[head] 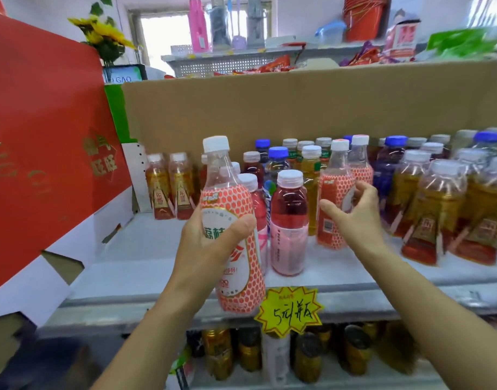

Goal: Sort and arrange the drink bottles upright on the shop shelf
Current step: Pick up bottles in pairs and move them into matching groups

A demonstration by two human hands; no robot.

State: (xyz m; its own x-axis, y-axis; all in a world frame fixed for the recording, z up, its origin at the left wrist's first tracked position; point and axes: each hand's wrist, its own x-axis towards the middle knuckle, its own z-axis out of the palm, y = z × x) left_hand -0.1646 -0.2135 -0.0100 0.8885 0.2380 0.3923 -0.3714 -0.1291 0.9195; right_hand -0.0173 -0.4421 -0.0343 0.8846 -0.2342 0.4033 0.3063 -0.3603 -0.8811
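Currently the left hand [213, 243] grips a clear plastic bottle with a coral honeycomb label and white cap [230, 220]. The thumb lies across the front of the label and the fingers wrap behind. The forearm rises from below, wrist roughly straight. This bottle is held off the grey-white metal shelf [146, 249], nearly upright with its cap leaning slightly left. Its base hangs in front of the shelf's front lip, just beside a yellow star-shaped paper price tag [289, 309].

The right hand [357, 218] reaches in from the lower right, forearm extended diagonally. Its thumb points left and the fingers arch above, held apart, spanning the label of a second coral-labelled bottle [333, 190] that stands upright on the shelf. Blur prevents confirming contact; no closed grasp is seen.

Between the two coral bottles, a clear bottle of pink liquid with a white cap [289, 220] stands upright near the shelf front. Amber tea bottles with white caps [433, 209] crowd the right side, some tilted. Two more tea bottles [168, 187] stand at the far left, well apart from the hands. Blue-capped bottles [278, 154] stand further back, against a brown cardboard panel [298, 102]. A large red printed carton [44, 136] adjoins the shelf on the left.
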